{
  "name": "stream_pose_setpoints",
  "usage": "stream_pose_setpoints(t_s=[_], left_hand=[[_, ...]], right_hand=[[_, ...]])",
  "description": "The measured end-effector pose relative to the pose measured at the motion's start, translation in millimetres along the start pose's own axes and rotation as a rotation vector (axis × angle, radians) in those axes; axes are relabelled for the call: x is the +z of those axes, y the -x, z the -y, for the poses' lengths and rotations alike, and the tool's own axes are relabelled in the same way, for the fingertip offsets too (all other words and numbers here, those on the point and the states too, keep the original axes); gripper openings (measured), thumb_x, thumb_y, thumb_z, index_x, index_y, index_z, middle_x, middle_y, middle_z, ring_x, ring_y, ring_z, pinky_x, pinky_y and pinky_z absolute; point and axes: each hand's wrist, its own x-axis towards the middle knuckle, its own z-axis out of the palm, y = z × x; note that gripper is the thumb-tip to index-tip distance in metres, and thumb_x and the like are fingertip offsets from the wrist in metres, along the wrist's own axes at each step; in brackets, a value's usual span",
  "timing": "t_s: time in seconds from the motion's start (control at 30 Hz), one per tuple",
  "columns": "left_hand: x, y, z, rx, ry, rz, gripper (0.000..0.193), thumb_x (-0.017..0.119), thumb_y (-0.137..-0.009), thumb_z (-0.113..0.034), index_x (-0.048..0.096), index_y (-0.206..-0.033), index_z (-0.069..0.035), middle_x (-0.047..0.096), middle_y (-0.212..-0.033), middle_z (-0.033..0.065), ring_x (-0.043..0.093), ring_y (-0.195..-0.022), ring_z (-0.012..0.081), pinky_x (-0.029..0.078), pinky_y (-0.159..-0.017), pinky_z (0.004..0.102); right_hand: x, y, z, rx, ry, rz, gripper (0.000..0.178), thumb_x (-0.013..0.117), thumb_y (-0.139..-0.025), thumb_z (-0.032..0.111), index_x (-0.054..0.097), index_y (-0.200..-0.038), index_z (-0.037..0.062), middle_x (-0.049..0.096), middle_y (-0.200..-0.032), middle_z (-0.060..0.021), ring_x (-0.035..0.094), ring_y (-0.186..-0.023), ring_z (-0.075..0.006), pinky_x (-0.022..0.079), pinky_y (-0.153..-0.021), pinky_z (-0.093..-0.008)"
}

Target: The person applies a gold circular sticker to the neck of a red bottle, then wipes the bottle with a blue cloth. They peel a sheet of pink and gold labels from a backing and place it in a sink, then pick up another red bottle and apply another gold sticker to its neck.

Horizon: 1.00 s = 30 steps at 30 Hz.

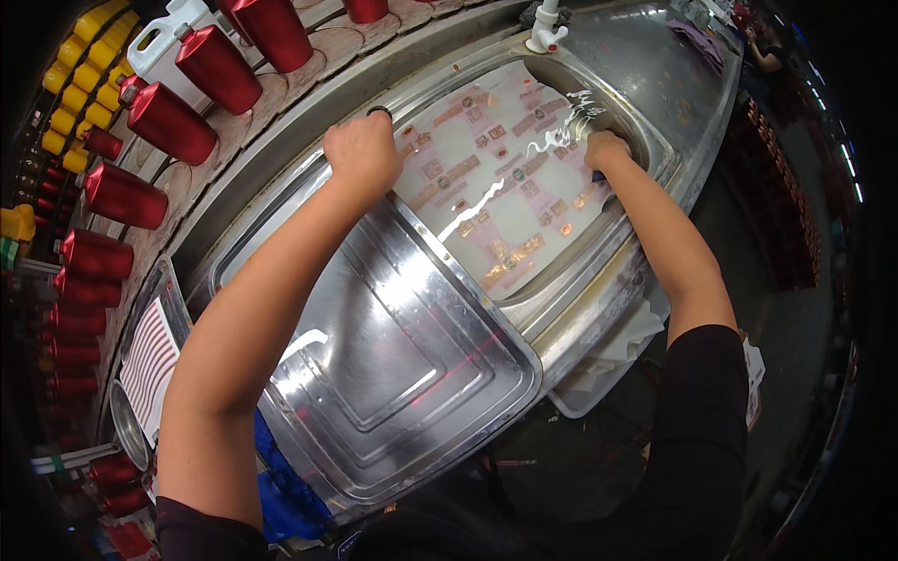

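Observation:
A pale sheet printed with pink and gold patches [519,210] lies in the sink basin [645,140], with bright rippled glare on the surface. My left hand [365,154] is closed in a fist above the basin's left rim. A small dark end shows at its knuckles; the rest of what it grips is hidden. At the basin's right side, my right hand [608,151] is closed too, with a bit of something dark blue under its fingers that I cannot name. Beside the sheet, on the near left, is a shiny metal tray [374,280] with stepped ridges.
Red metal bottles [220,70] line the ledge on the left, by a white jug [168,47]. A white tap [547,33] stands at the far rim. Below the sink's right edge sits a pale bin [608,365]. A striped piece [150,365] lies at the left.

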Motion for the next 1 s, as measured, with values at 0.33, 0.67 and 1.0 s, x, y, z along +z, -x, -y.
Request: stream_pose_setpoints(t_s=[0.33,0.67,1.0], left_hand=[[10,0,-2,0.059,-0.015,-0.021,0.019,0.063,-0.078,-0.011,0.064,-0.096,-0.003,0.071,-0.09,0.0217,0.069,-0.093,0.04,0.053,-0.079,0.0484],[16,-1,-19,-0.069,-0.013,0.073,0.02,0.062,-0.083,-0.014,0.074,-0.097,-0.008,0.074,-0.099,0.015,0.072,-0.097,0.0311,0.047,-0.089,0.0413],[22,0,-28,-0.048,-0.086,0.105,0.027,0.063,-0.085,-0.024,0.072,-0.101,-0.006,0.073,-0.101,0.0184,0.069,-0.102,0.0349,0.041,-0.101,0.0467]], right_hand=[[-22,26,5,0.018,-0.062,0.019,0.039,0.06,-0.087,0.02,0.07,-0.122,0.0067,0.066,-0.129,-0.0153,0.066,-0.116,-0.0339,0.054,-0.095,-0.0437],[-18,16,-3,-0.014,-0.11,0.092,0.042,0.059,-0.085,0.018,0.069,-0.124,0.0058,0.064,-0.131,-0.018,0.063,-0.12,-0.0353,0.053,-0.097,-0.0462],[-28,31,0,-0.007,-0.064,0.055,0.045,0.059,-0.086,0.018,0.066,-0.129,0.0048,0.06,-0.138,-0.0183,0.06,-0.124,-0.0385,0.053,-0.095,-0.0541]])
